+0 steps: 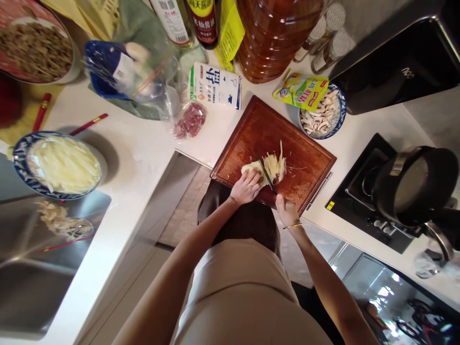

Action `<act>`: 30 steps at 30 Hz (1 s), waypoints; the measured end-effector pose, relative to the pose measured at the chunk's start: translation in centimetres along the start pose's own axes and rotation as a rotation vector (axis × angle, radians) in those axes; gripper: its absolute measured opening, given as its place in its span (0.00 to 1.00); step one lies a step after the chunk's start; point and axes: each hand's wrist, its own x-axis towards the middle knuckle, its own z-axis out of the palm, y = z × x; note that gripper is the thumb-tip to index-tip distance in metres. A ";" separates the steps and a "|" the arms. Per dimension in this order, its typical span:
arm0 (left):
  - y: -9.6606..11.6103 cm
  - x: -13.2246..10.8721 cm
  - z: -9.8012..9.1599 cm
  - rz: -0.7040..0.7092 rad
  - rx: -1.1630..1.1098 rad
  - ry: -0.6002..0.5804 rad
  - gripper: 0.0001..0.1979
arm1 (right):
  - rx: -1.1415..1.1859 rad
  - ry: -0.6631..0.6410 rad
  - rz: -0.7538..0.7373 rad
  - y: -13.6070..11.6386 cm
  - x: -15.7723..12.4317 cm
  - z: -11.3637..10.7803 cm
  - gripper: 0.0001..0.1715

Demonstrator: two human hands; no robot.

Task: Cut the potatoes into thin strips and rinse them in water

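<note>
A reddish wooden cutting board lies on the white counter. On it sits a pale yellow piece of vegetable, partly cut into thin shreds. My left hand presses down on the uncut part with curled fingers. My right hand grips the handle of a dark knife, whose blade stands in the vegetable between the solid part and the shreds. A gold bangle is on my right wrist.
A blue-rimmed plate of pale shreds sits left by the sink. A bowl of sliced mushrooms, a salt bag, an oil jug, bottles and a bag of meat ring the board. A black pot stands on the stove at right.
</note>
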 end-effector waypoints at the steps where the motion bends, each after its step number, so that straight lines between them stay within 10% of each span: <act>1: 0.0 0.0 0.0 -0.002 -0.010 -0.005 0.18 | -0.009 -0.006 0.006 0.0 0.0 -0.1 0.38; 15: 0.0 0.0 0.3 -0.003 0.003 0.074 0.19 | 0.380 -0.071 0.159 0.9 2.0 1.1 0.37; 30: 0.0 0.1 0.0 0.001 -0.012 0.053 0.19 | 0.175 -0.033 0.002 0.0 0.0 -0.5 0.37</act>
